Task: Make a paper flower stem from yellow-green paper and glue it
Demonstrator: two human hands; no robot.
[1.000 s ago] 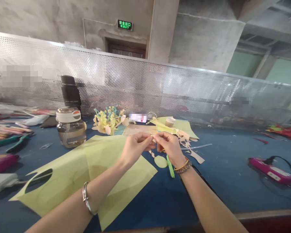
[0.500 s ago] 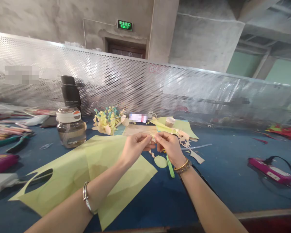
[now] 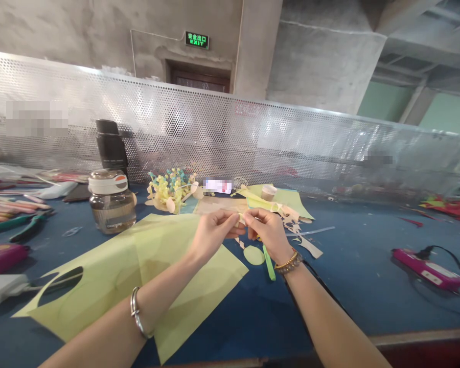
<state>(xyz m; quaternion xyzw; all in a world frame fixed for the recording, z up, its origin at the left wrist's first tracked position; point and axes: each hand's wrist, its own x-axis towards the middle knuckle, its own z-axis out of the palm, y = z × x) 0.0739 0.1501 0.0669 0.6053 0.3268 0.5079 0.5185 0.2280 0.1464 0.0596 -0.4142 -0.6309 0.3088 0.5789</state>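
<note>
My left hand (image 3: 222, 225) and my right hand (image 3: 266, 225) meet at the middle of the table, fingertips pinched close together. Between them shows a small pale yellow piece (image 3: 242, 219), mostly hidden by the fingers; its exact kind I cannot make out. Under the left forearm lies a large yellow-green sheet (image 3: 199, 301) with a round cut-out at its left end. Just below the hands rest a pale green oval cutout (image 3: 254, 255) and a bright green slim tool (image 3: 269, 265), its upper end hidden by my right hand.
A lidded water jar (image 3: 113, 209) and black bottle (image 3: 112, 145) stand left, near yellow and teal flower-like pieces (image 3: 172, 189). A small cup (image 3: 269, 192) stands behind the hands, cut scraps (image 3: 291, 222) beside it. A magenta power strip (image 3: 427, 270) lies right, green-handled pliers (image 3: 30, 227) left.
Both hands keep nearly the same place and pinch. The fingertips around the small yellow piece have shifted only slightly.
</note>
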